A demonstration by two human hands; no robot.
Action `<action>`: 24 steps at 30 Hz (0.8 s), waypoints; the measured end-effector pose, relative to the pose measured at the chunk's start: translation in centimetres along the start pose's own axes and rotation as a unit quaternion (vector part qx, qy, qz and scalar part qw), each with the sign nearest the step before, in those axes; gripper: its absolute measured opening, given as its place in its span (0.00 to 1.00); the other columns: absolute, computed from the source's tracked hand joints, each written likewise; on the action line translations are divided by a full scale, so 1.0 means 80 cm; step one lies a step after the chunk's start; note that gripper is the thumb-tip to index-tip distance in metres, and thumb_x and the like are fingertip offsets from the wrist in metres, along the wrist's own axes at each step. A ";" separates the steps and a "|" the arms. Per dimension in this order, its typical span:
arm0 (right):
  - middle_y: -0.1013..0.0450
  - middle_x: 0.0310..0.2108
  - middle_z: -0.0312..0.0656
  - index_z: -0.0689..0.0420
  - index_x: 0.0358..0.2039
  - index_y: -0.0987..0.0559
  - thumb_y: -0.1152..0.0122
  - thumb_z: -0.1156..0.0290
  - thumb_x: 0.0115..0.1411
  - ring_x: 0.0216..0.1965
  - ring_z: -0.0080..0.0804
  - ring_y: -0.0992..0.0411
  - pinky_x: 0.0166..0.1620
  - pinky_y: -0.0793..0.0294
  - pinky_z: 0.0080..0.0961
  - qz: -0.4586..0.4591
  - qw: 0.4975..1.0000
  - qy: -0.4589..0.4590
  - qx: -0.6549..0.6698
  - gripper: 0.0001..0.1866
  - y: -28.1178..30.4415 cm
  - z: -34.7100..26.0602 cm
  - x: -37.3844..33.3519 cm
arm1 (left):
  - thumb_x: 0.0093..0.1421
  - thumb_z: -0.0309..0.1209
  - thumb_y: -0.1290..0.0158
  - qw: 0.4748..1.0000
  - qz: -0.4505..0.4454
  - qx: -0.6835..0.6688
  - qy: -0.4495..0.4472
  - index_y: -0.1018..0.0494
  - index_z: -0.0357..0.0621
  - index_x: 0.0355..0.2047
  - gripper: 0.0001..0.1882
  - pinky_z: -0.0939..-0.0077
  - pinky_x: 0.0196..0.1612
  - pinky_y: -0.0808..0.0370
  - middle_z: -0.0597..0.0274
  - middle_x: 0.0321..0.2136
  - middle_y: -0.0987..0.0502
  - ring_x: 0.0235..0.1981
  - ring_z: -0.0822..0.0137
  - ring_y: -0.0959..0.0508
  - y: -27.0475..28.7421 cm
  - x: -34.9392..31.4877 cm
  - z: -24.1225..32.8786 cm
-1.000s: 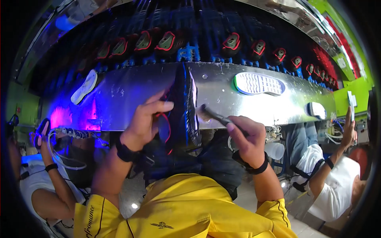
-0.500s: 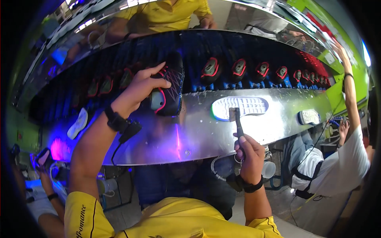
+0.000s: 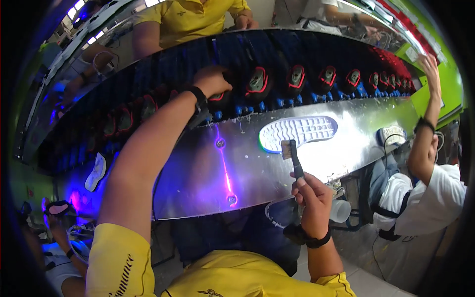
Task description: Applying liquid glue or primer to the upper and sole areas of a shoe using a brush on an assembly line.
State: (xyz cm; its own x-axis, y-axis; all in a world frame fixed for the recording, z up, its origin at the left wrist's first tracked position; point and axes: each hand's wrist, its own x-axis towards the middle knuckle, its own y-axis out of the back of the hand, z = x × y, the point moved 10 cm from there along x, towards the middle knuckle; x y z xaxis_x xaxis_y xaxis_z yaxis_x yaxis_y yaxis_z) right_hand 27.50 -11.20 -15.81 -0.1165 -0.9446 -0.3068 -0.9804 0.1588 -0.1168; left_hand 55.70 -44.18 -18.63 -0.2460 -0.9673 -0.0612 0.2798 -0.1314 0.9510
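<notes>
Shoe handling at the far rack, brush at the ready.
Our left hand [image 3: 210, 81] is at a shoe [image 3: 217, 96] on the far rack [image 3: 243, 109]; we cannot tell whether its fingers grasp it. Our right hand [image 3: 315, 204] grips the brush [image 3: 296, 164] by the white sole [image 3: 299, 133] on the table [image 3: 257, 183]. We judge the step as placing or picking; the next move calls for clearing neighbouring shoes.
</notes>
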 end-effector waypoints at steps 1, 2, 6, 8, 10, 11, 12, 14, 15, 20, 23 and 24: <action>0.23 0.30 0.31 0.67 0.54 0.16 0.38 0.71 0.74 0.29 0.13 0.33 0.33 0.38 0.14 0.005 1.000 -0.006 -0.003 0.14 0.002 0.003 0.001 | 0.56 0.44 0.32 1.000 0.006 -0.006 -0.023 0.15 0.53 0.53 0.25 0.55 0.56 0.18 0.53 0.48 0.13 0.53 0.46 0.15 0.002 -0.003 0.002; 0.23 0.30 0.31 0.67 0.54 0.16 0.38 0.71 0.74 0.29 0.13 0.33 0.33 0.38 0.14 0.011 1.000 -0.017 0.000 0.14 0.004 0.006 0.002 | 0.56 0.44 0.32 1.000 -0.006 -0.005 -0.024 0.15 0.53 0.53 0.25 0.55 0.56 0.18 0.53 0.48 0.13 0.53 0.46 0.15 0.001 -0.005 -0.003; 0.23 0.30 0.31 0.67 0.54 0.16 0.37 0.71 0.74 0.30 0.13 0.32 0.34 0.37 0.14 0.006 1.000 -0.011 0.013 0.15 -0.003 0.004 0.007 | 0.63 0.47 0.36 0.989 0.149 -0.021 -0.001 0.19 0.51 0.60 0.27 0.54 0.56 0.19 0.50 0.52 0.14 0.53 0.46 0.15 0.073 -0.023 -0.091; 0.23 0.30 0.31 0.67 0.54 0.16 0.37 0.71 0.74 0.30 0.14 0.32 0.34 0.36 0.15 -0.003 1.000 -0.009 0.005 0.15 -0.005 0.003 0.008 | 0.62 0.38 0.41 0.982 0.154 0.104 0.026 0.16 0.50 0.55 0.21 0.51 0.57 0.19 0.49 0.48 0.13 0.55 0.43 0.16 0.102 -0.050 -0.128; 0.24 0.30 0.30 0.68 0.54 0.16 0.36 0.70 0.74 0.30 0.14 0.32 0.34 0.35 0.15 -0.022 1.000 -0.005 0.013 0.15 -0.016 0.003 0.008 | 0.59 0.38 0.38 0.945 0.229 0.234 -0.009 0.16 0.50 0.55 0.23 0.53 0.57 0.19 0.48 0.49 0.13 0.54 0.43 0.16 0.110 -0.089 -0.214; 0.24 0.30 0.30 0.68 0.54 0.16 0.36 0.71 0.73 0.30 0.13 0.32 0.34 0.36 0.15 -0.019 1.000 -0.006 0.012 0.15 -0.017 0.005 0.007 | 0.59 0.38 0.38 0.946 0.228 0.232 -0.013 0.16 0.50 0.55 0.23 0.53 0.57 0.19 0.48 0.49 0.13 0.54 0.43 0.16 0.109 -0.094 -0.220; 0.24 0.30 0.30 0.68 0.54 0.16 0.35 0.71 0.73 0.29 0.13 0.32 0.33 0.36 0.15 -0.018 1.000 -0.006 0.010 0.15 -0.019 0.004 0.004 | 0.57 0.40 0.36 0.986 0.114 0.114 0.044 0.15 0.50 0.54 0.24 0.54 0.58 0.19 0.48 0.48 0.13 0.54 0.44 0.15 0.086 -0.098 -0.247; 0.24 0.30 0.29 0.68 0.54 0.16 0.35 0.71 0.73 0.29 0.13 0.33 0.33 0.36 0.15 -0.019 1.000 -0.007 0.007 0.15 -0.023 0.003 -0.002 | 0.55 0.42 0.34 0.995 -0.002 -0.008 0.102 0.14 0.50 0.53 0.24 0.55 0.58 0.19 0.48 0.48 0.13 0.53 0.46 0.15 0.061 -0.120 -0.261; 0.24 0.30 0.29 0.68 0.54 0.16 0.35 0.71 0.73 0.29 0.13 0.33 0.33 0.36 0.14 -0.023 1.000 -0.007 0.005 0.15 -0.028 0.002 -0.005 | 0.54 0.43 0.32 0.993 0.016 0.032 0.109 0.13 0.50 0.50 0.24 0.56 0.58 0.19 0.49 0.47 0.12 0.53 0.47 0.14 0.070 -0.128 -0.252; 0.24 0.30 0.29 0.68 0.54 0.16 0.36 0.71 0.73 0.29 0.12 0.33 0.33 0.36 0.14 -0.035 0.999 0.010 -0.029 0.15 -0.049 -0.013 -0.021 | 0.49 0.45 0.28 0.987 0.137 -0.032 0.083 0.11 0.47 0.46 0.25 0.61 0.52 0.17 0.50 0.42 0.11 0.45 0.52 0.11 0.104 -0.172 -0.240; 0.24 0.30 0.30 0.69 0.54 0.16 0.36 0.71 0.73 0.30 0.13 0.32 0.34 0.35 0.14 -0.044 0.998 0.019 -0.042 0.15 -0.057 -0.022 -0.031 | 0.57 0.38 0.29 0.933 0.173 -0.278 0.151 0.12 0.39 0.44 0.19 0.66 0.47 0.17 0.55 0.40 0.11 0.40 0.58 0.11 0.139 -0.231 -0.232; 0.23 0.31 0.30 0.69 0.54 0.16 0.36 0.72 0.73 0.31 0.13 0.31 0.35 0.34 0.14 -0.044 0.998 0.025 -0.046 0.15 -0.058 -0.024 -0.035 | 0.60 0.36 0.30 0.874 0.173 -0.418 0.180 0.12 0.38 0.45 0.16 0.67 0.46 0.16 0.57 0.40 0.11 0.39 0.59 0.11 0.137 -0.253 -0.232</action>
State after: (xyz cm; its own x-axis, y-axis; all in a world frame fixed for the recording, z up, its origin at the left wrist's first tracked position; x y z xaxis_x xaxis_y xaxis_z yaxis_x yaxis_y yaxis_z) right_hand 32.09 -9.88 -12.63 -0.0353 -0.9670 -0.2522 -0.9974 0.0501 -0.0524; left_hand 80.98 -30.11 -12.60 0.2531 -0.9663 -0.0473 0.8962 0.2157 0.3877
